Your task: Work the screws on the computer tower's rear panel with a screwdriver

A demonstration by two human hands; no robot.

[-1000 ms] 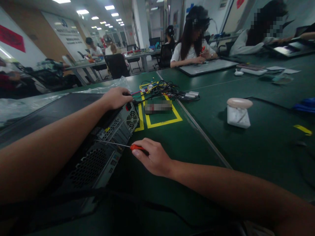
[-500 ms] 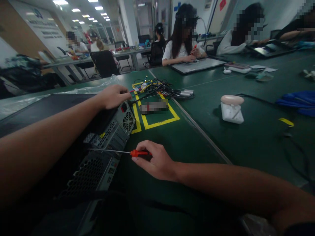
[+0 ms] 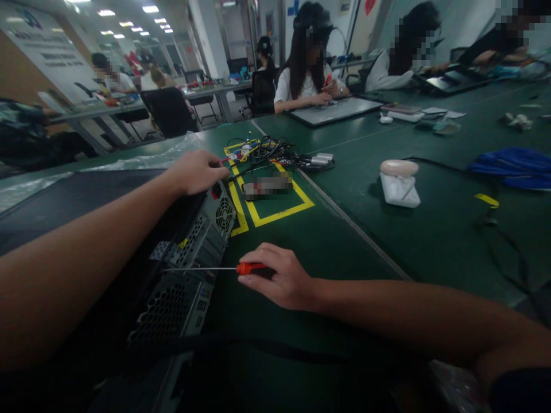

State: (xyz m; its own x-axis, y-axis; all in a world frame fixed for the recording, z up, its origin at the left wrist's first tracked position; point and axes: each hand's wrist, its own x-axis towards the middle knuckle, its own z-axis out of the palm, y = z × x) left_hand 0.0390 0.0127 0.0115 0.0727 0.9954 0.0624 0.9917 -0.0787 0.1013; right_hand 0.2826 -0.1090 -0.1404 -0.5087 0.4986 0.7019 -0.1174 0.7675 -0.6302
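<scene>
A computer case (image 3: 202,244) lies on the green table at the left, its metal rear panel with a round fan grille facing right. My right hand (image 3: 279,276) is closed around the red handle of a screwdriver (image 3: 246,268). The long thin shaft points left across the rear panel, and its tip is near the panel's edge, where contact is hard to make out. My left hand (image 3: 200,172) rests on the far top corner of the case, fingers curled over the edge. What is under those fingertips is hidden.
Beyond the case lie tangled black cables (image 3: 275,150) and a blurred grey object (image 3: 267,186) inside yellow tape. An open white earphone case (image 3: 399,186) and a blue bundle (image 3: 512,167) are at the right. People sit across the table (image 3: 430,229).
The view has shifted slightly. The screwdriver and my right hand appear a little further right, with the shaft still across the rear panel. My left hand stays on the case corner.
</scene>
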